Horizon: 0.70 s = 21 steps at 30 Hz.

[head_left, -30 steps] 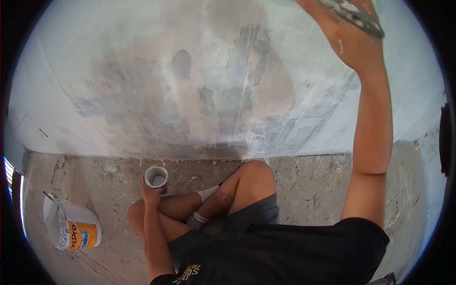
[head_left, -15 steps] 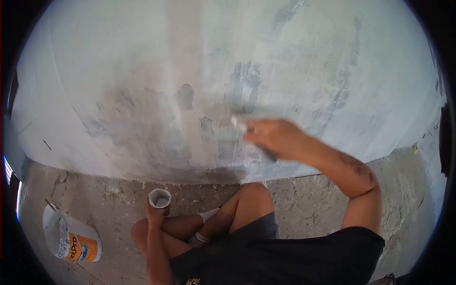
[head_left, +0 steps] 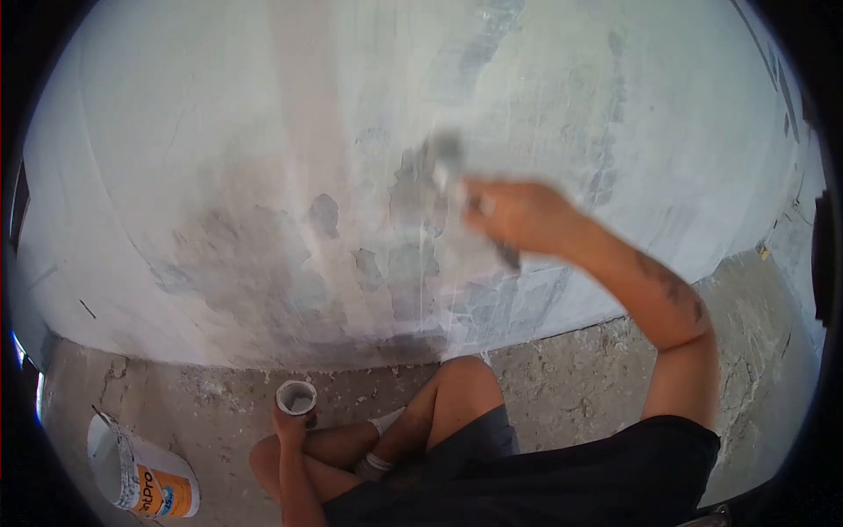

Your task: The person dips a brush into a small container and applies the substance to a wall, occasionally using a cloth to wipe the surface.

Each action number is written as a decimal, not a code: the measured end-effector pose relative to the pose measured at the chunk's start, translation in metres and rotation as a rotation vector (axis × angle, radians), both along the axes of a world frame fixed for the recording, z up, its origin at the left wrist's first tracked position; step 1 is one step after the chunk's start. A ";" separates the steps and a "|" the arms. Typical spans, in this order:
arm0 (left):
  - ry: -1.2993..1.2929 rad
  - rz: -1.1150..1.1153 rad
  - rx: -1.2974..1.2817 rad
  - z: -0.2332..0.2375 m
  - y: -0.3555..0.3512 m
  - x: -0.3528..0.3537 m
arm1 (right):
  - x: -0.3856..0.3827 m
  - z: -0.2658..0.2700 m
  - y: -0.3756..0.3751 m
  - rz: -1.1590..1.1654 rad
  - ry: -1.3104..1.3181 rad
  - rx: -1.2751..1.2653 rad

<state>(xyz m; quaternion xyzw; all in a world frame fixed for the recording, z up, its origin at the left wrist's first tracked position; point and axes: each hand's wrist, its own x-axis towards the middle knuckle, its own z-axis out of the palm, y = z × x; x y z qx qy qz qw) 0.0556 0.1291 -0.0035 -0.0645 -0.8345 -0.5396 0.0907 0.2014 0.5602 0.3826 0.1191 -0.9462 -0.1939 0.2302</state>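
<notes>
My right hand (head_left: 522, 215) is closed round the dark handle of a flat-headed hand tool (head_left: 448, 162). The tool's head is whitish and grey and smeared by motion, so I cannot tell whether it is a brush or a putty knife. It points up and overlaps the dark patches of the wall (head_left: 544, 105). Low on the left, my left hand (head_left: 290, 428) grips a small cup (head_left: 297, 386) by its side. The cup is upright with its mouth facing me, and whitish material shows inside.
A white bucket (head_left: 171, 457) with an orange label stands at lower left, a stick-like thing at its rim. My crossed legs (head_left: 461, 395) rest on the rough, speckled concrete floor (head_left: 580, 378). Grey patches and flaking areas mark the pale wall.
My right hand has moved up the wall, and the tool's head now points more upward. The view has tilted up slightly. My left hand still holds the cup.
</notes>
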 end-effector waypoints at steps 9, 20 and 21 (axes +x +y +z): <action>0.044 -0.088 -0.004 -0.025 -0.004 -0.016 | 0.018 0.077 0.044 0.120 0.438 -0.702; -0.004 -0.071 0.011 -0.016 -0.004 -0.010 | 0.011 0.055 0.040 0.330 0.274 -0.056; 0.028 -0.099 0.034 -0.024 -0.006 -0.015 | 0.018 0.050 0.026 0.393 0.118 -0.228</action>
